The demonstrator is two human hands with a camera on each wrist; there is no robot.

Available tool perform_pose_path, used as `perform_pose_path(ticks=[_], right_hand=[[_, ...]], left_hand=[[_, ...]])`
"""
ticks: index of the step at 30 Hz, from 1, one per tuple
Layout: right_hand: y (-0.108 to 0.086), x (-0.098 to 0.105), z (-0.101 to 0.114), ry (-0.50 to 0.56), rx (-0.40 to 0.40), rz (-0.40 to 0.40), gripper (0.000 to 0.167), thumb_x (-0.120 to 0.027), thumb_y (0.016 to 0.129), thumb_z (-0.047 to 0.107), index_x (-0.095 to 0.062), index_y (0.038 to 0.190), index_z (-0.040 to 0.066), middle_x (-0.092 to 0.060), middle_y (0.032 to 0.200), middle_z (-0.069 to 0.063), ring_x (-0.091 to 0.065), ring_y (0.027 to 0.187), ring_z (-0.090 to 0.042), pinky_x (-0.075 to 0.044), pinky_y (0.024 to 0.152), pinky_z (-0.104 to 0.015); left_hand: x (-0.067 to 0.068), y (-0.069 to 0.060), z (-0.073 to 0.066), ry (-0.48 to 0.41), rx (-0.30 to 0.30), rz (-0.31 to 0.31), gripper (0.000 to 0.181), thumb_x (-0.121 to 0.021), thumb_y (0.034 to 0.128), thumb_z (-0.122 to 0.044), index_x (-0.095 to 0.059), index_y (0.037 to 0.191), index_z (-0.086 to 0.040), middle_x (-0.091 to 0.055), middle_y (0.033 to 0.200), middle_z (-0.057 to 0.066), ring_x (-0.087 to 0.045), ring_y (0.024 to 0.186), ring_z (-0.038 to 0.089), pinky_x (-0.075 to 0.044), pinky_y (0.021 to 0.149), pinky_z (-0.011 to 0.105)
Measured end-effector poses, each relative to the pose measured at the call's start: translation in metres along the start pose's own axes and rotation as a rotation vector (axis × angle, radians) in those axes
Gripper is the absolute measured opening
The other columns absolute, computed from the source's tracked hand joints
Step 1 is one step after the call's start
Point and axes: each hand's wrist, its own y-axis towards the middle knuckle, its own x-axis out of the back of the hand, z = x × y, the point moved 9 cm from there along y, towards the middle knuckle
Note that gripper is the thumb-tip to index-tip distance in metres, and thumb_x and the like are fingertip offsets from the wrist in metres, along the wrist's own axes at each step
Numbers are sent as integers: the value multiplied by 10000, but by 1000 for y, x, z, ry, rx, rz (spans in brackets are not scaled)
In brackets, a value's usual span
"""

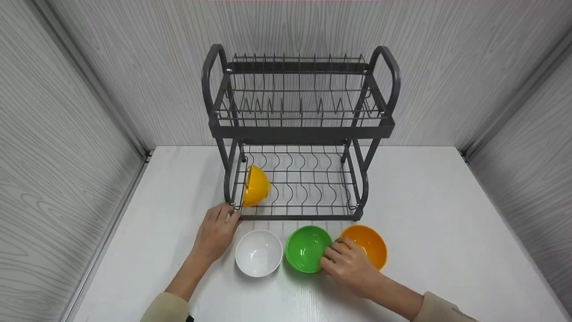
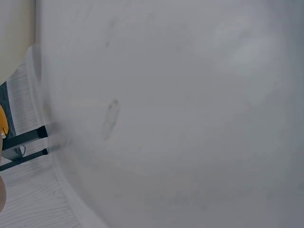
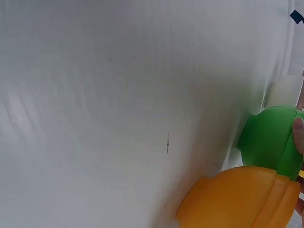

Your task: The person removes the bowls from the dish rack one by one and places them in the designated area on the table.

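Two-tier dark dish rack (image 1: 301, 132) stands on the white table, its front left corner held by my left hand (image 1: 216, 231). On the lower tier, at the left, a yellow bowl (image 1: 257, 187) rests tipped on its side. My right hand (image 1: 349, 264) pinches the right rim of a green bowl (image 1: 307, 248), which sits upright before the rack. In the right wrist view its thumb (image 3: 298, 133) lies against the green bowl's outer wall. An orange bowl (image 1: 374, 245), doubled at the rim as if stacked, is partly hidden behind this hand. Left of the green bowl stands a white bowl (image 1: 258, 253).
The rack's upper tier has wire dividers (image 1: 301, 107) and tall looped side handles (image 1: 391, 76). Wood-grain panels (image 1: 80, 134) enclose the white table (image 1: 447, 232) at the back and both sides. Rack feet (image 2: 42, 132) show at the left wrist view's edge.
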Motion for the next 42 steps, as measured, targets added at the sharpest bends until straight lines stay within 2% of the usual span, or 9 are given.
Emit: perform_pose_path(ticks=[11, 18, 24, 30, 42], right_hand=[[-4, -5, 5, -6, -70, -18, 228, -870, 769, 277, -681, 857, 183, -735, 877, 59, -710, 841, -142, -594, 885, -342], [-5, -5, 7, 20, -88, -59, 122, -752, 857, 260, -655, 866, 187, -706, 851, 65, -691, 811, -140, -589, 872, -328], [-5, -7, 8, 18, -85, -56, 219, -860, 791, 242, -662, 873, 196, -723, 869, 69, -704, 815, -132, -591, 883, -335], [-5, -9, 9, 12, -75, -36, 215, -862, 786, 235, -670, 876, 197, -727, 883, 66, -693, 829, -136, -587, 872, -336], [3, 2, 0, 100, -117, 5, 511, -905, 700, 567, -687, 976, 196, -693, 932, 74, -659, 872, -146, -573, 807, -299]], left_hand=[[0, 0, 0, -13, 2, -2, 168, -742, 941, -144, -691, 1072, -52, -606, 1048, 117, -595, 1102, 306, -581, 945, 412], [0, 0, 1, -11, 13, 1, 210, -780, 925, -172, -672, 1073, -71, -588, 1056, 100, -565, 1103, 284, -576, 952, 403], [-1, 0, 1, -12, 15, 1, 218, -783, 924, -186, -669, 1072, -74, -593, 1061, 101, -573, 1107, 288, -576, 964, 410], [-1, -1, 0, -4, 11, -1, 214, -773, 930, -189, -675, 1077, -69, -598, 1059, 105, -576, 1111, 291, -576, 976, 413], [0, 1, 0, -6, 6, -4, 234, -782, 916, -188, -685, 1086, -60, -598, 1058, 114, -575, 1098, 292, -574, 959, 407]])
